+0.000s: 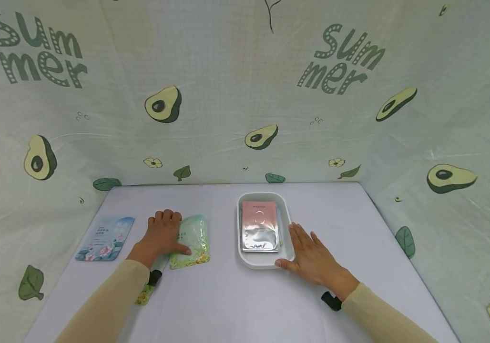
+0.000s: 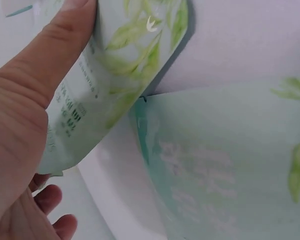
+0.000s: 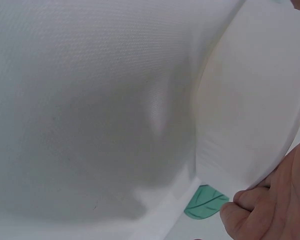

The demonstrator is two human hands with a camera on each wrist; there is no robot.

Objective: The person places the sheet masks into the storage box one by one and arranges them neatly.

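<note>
My left hand pinches a flat green sachet printed with leaves and yellow flowers; in the left wrist view the thumb lies across its printed face, other fingers behind the edge. Partly hidden under that wrist, a second green sachet lies on the table. My right hand touches the near right side of a white tray, fingers extended along the wall and thumb at the near corner. Inside the tray lies a pink and silver sachet, covering most of something bluish below it.
A blue sachet with pink flowers lies at the left of the white table. Cloth printed with avocados hangs around the back and both sides of the table.
</note>
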